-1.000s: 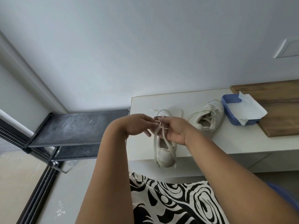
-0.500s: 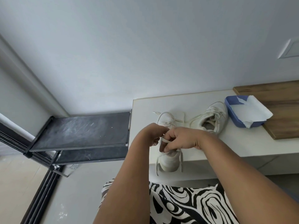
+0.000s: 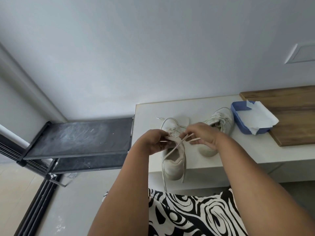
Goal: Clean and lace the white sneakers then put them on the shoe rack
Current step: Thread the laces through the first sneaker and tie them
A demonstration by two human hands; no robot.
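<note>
The one camera sits on my head and looks forward and steeply down over my forearms, close enough that my left hand [image 3: 157, 142] and right hand [image 3: 202, 136] fill the middle. The white bench [image 3: 255, 150] lies just ahead, the black shoe rack [image 3: 80, 138] lower left, the wall above. No second view overlaps it.

Even, soft daylight, fairly bright; pale wall [image 3: 153, 48] reads flat grey-blue. Shadows faint, a weak one under the desk [image 3: 255, 150] lip. Dull sheen on the dark shoe rack [image 3: 80, 138] top. Wide-angle bending at the edges, wall corner leaning. Slight softness overall, forearms near the lens least sharp
</note>
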